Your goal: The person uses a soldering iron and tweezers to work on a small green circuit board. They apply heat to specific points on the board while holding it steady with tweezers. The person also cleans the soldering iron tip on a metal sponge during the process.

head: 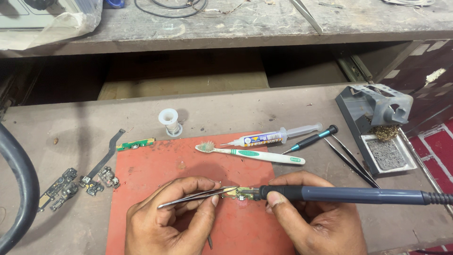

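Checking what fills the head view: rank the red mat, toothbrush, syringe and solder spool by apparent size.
1. red mat, by far.
2. toothbrush.
3. syringe; looks only slightly shorter than the toothbrush, so that order is unsure.
4. solder spool, smallest.

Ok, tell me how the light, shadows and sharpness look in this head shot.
Head view: soft, even light on the red mat, no harsh glare; faint shadows under the left hand and right hand; the recess under the shelf is dark; the small circuit board, tweezers and soldering iron are sharp; the black hose at the left edge is slightly soft.
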